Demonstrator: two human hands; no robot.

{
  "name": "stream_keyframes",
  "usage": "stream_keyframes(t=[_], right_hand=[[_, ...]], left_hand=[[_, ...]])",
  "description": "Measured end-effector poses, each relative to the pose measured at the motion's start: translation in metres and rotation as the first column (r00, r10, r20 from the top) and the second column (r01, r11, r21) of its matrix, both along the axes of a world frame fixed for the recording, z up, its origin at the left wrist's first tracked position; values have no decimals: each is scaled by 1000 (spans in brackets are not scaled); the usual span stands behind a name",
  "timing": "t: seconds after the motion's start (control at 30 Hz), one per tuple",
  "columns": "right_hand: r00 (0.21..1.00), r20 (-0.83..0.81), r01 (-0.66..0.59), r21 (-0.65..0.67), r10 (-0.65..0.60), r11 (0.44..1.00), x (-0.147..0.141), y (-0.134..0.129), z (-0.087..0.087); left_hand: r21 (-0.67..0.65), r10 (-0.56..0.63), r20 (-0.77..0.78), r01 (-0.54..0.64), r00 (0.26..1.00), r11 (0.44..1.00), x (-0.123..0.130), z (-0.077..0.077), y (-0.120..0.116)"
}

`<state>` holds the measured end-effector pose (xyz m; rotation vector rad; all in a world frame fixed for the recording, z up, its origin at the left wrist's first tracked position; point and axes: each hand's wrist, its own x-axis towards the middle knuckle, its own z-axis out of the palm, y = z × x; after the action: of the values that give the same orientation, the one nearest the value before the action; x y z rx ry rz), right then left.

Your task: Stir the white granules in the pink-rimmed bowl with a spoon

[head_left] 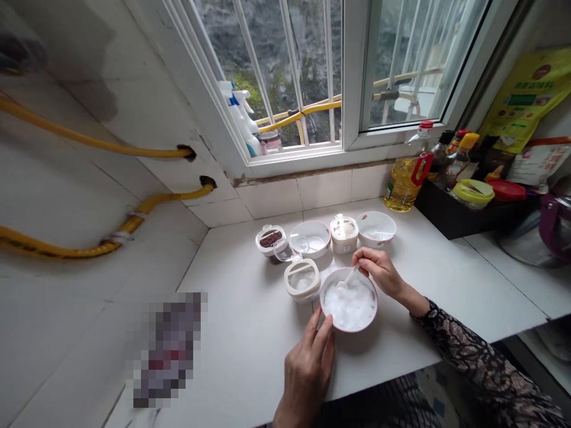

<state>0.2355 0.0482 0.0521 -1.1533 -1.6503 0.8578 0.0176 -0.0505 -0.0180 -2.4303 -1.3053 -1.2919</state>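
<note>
My right hand (379, 270) pinches the handle of a small white spoon (348, 280), its tip in loose white powder (350, 306). That powder lies in a white bowl with a pink rim (376, 303). At the bowl's lower left edge, the fingertips of my left hand (310, 362) hold the rim. Just left of the bowl stands an open white lidded jar (302, 288) with white contents. Behind it, another open jar (271, 241) holds dark reddish grains. A second bowl (311, 239), a cream-coloured jar (344, 235) and a third bowl (376, 229) form a row at the back.
An oil bottle (404, 172) stands by the back wall, beside a black rack (439, 208) of condiment bottles and jars. A pot with a purple handle (553, 223) is at the far right. Yellow pipes (120, 235) run along the left wall. A pixelated patch (172, 351) covers something on the left.
</note>
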Motion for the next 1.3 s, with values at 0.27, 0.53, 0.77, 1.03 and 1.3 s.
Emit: stream_keyframes(t=[0.27,0.53,0.77,1.03,1.3], right_hand=[[997,-63,41,-12,-41,999,-1,-1,1],[946,-314,9,-239,-86,971,1,9,-5],[901,-419,-18,-298,-113,954,1,14,-3],[982,-179,-49,95,65,994,-32,-3,13],[958,280,-217,557,64,802,-36,-11,16]], left_hand=[[-2,-13,-6,13,1000,1000,1,6,0],[-15,-16,-5,16,1000,1000,0,5,0],[-2,-3,-12,3,1000,1000,1,5,0],[19,-16,-18,16,1000,1000,2,5,1],[-37,-20,-28,19,999,999,-2,-4,0]])
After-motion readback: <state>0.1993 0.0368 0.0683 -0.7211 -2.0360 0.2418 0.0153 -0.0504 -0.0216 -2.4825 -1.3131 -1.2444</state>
